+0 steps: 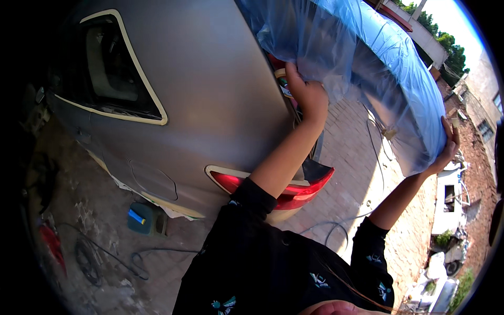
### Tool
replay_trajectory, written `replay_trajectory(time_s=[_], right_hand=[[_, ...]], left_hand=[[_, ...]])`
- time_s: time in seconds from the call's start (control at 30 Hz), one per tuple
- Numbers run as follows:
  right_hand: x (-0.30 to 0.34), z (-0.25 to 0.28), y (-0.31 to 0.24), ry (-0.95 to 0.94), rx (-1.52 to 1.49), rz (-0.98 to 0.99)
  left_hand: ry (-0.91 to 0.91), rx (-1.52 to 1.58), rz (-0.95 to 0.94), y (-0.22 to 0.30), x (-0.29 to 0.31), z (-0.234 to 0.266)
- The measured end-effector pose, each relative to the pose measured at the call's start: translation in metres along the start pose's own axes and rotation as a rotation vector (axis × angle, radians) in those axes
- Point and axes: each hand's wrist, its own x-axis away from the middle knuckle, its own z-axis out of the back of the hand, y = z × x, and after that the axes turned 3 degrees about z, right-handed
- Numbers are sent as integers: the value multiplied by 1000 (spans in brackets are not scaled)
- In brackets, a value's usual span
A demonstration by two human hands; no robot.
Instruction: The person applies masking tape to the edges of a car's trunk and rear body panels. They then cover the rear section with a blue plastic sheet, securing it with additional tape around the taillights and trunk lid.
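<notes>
Thin blue plastic sheeting (388,68) drapes over the raised tailgate of a grey car (210,68). My left hand (310,97) is up at the sheet's hanging edge, beside the car's rear corner. Its thumb side points upward and closes on the film, while the other fingers are mostly hidden. Further right, my right hand (446,147) grips the lower outer corner of the sheeting, its fingers wrapped round the edge. Below my left forearm is a red tail light (299,197), partly covered by that arm. Pale masking tape (142,68) borders the rear side window.
A dark hose (336,226) snakes over the paved ground. Near the car's lower side stands a dark green container (142,218) with a blue and yellow item on top. Brick paving (409,231), white clutter (446,205) and a building (485,100) lie at the right.
</notes>
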Motion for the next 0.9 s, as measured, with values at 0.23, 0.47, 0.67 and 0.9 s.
replay_trajectory(time_s=[0.23,0.47,0.67,0.9], right_hand=[[4,-12,-29,47,-12,-69],[3,-17,-40,66,-83,25],[3,-13,-36,78,-124,33],[7,-17,-29,138,-184,34]], left_hand=[[-65,-103,90,3,-7,12],[-115,16,64,12,-8,11],[-121,50,102,17,-3,5],[-186,-76,-50,3,-6,15]])
